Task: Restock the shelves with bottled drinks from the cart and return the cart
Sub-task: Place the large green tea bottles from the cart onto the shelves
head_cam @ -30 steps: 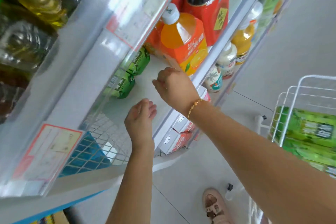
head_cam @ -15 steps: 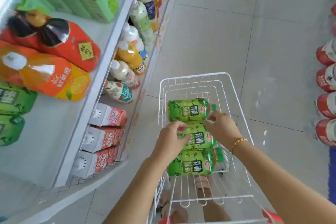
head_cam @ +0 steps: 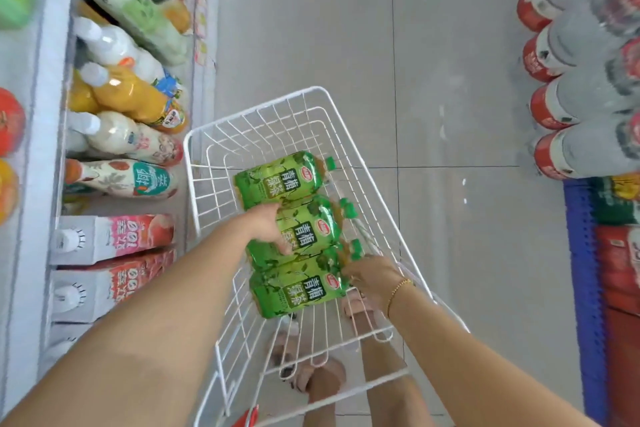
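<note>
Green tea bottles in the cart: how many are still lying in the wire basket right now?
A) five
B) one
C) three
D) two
C: three green bottles lie side by side in the cart: the far one, the middle one under the left hand, and the near one by the right hand.

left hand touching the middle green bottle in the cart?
Touching. The head view shows the left hand lying on the middle green bottle, fingers over its label, in the cart.
</note>
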`<state>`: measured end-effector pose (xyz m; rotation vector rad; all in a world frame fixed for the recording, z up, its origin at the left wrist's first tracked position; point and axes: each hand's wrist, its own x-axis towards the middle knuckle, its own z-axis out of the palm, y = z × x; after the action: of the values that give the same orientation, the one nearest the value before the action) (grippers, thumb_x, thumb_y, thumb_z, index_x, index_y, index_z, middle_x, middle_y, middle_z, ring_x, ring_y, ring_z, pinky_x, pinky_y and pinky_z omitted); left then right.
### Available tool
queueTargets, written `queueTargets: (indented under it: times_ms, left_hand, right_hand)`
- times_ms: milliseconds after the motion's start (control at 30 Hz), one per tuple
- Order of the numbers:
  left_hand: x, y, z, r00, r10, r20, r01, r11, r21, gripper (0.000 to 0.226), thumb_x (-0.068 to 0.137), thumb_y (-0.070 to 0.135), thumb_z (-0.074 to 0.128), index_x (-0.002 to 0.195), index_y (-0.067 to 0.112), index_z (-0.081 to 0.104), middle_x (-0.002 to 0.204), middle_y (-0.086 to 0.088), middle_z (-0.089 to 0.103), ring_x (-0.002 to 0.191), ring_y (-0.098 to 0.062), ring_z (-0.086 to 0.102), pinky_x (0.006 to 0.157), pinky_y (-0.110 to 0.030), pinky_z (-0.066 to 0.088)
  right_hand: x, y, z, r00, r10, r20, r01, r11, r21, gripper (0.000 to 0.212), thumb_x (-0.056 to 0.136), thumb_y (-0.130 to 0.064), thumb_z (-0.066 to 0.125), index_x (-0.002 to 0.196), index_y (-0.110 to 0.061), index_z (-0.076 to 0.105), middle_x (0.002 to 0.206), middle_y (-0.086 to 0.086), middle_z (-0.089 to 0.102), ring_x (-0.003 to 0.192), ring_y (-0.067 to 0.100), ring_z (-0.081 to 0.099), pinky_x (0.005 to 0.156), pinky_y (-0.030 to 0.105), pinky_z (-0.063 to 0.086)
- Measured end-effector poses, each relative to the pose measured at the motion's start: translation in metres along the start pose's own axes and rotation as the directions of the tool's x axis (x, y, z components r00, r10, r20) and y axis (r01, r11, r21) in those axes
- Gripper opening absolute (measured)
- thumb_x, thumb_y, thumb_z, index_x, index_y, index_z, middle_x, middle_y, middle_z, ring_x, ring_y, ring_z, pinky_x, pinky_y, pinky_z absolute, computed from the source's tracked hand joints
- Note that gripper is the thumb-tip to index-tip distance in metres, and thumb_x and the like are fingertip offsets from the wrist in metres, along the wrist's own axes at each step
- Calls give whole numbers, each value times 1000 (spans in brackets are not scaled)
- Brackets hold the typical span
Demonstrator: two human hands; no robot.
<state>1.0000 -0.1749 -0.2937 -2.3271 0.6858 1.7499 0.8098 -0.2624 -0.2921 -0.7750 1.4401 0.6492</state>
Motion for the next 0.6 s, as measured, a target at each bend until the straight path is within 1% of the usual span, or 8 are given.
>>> queueTargets:
  times_ms: [67, 133, 167, 300, 367, 433, 533, 600]
  left_hand:
    - [3, 1, -1, 1000, -4, -15, 5, 1000, 26, 103, 59, 29, 87, 143, 12, 30, 144, -9, 41, 130, -28, 41, 107, -38, 34]
    - [3, 1, -1, 999, 10, -53, -8, 999, 35, 102, 52, 30, 90, 138, 13, 37, 136, -8, 49, 122, -27, 48, 104, -38, 40]
    - [2, 0, 0, 997, 17, -76, -14, 999, 40, 102, 50, 31, 91, 136, 13, 39, 134, -7, 51, 120, -27, 50, 102, -38, 42]
    - [-3, -1, 1, 989, 46, -140, -37, 997, 68, 101, 51, 32, 90, 136, 13, 38, 132, -7, 52, 118, -26, 51, 100, -40, 43]
    - [-6, -3, 0, 985, 60, -161, -45, 995, 93, 102, 52, 35, 89, 137, 15, 37, 134, -7, 50, 119, -27, 51, 99, -40, 44]
    - [-11, -5, 2, 976, 81, -201, -47, 985, 168, 105, 50, 43, 88, 138, 16, 38, 137, -9, 48, 119, -28, 51, 101, -40, 43]
    - [-22, -13, 3, 942, 53, -331, 1, 987, 161, 95, 49, 51, 86, 130, 17, 48, 133, -11, 47, 114, -29, 54, 97, -39, 46]
    - [-35, -17, -1, 892, 25, -452, 15, 996, 86, 86, 50, 52, 85, 121, 16, 53, 125, -10, 51, 108, -29, 57, 91, -37, 47]
  right_hand:
    - [10, 16, 0, 996, -47, 76, 14, 921, 389, 45, 80, 3, 64, 123, -4, 53, 113, 12, 66, 94, 21, 65, 74, 33, 56]
    - [12, 25, 2, 991, -56, 124, -22, 834, 551, 41, 79, 4, 64, 119, -2, 54, 109, 12, 68, 90, 23, 69, 57, 28, 55]
    - [11, 24, 4, 988, -48, 146, -44, 823, 566, 41, 79, 4, 64, 118, 0, 55, 108, 13, 69, 90, 25, 69, 55, 29, 55]
    - [12, 21, 11, 993, -5, 114, -68, 777, 626, 40, 79, 15, 54, 118, 5, 52, 112, 20, 65, 90, 33, 67, 65, 40, 55]
    - [12, 21, 15, 995, -2, 96, -58, 781, 622, 53, 75, 20, 47, 124, 1, 47, 116, 22, 62, 93, 36, 64, 80, 49, 54]
    - [12, 23, 18, 994, -44, 100, -32, 753, 657, 62, 74, 25, 41, 127, -7, 46, 119, 18, 60, 99, 38, 62, 92, 55, 48]
    - [6, 25, 18, 969, -225, 102, 102, 741, 664, 70, 76, 30, 31, 125, -18, 45, 127, 6, 57, 111, 31, 58, 101, 48, 41]
    - [-3, 25, 21, 900, -413, 141, 249, 752, 611, 82, 72, 32, 34, 131, -24, 44, 135, -4, 51, 118, 25, 54, 99, 43, 41]
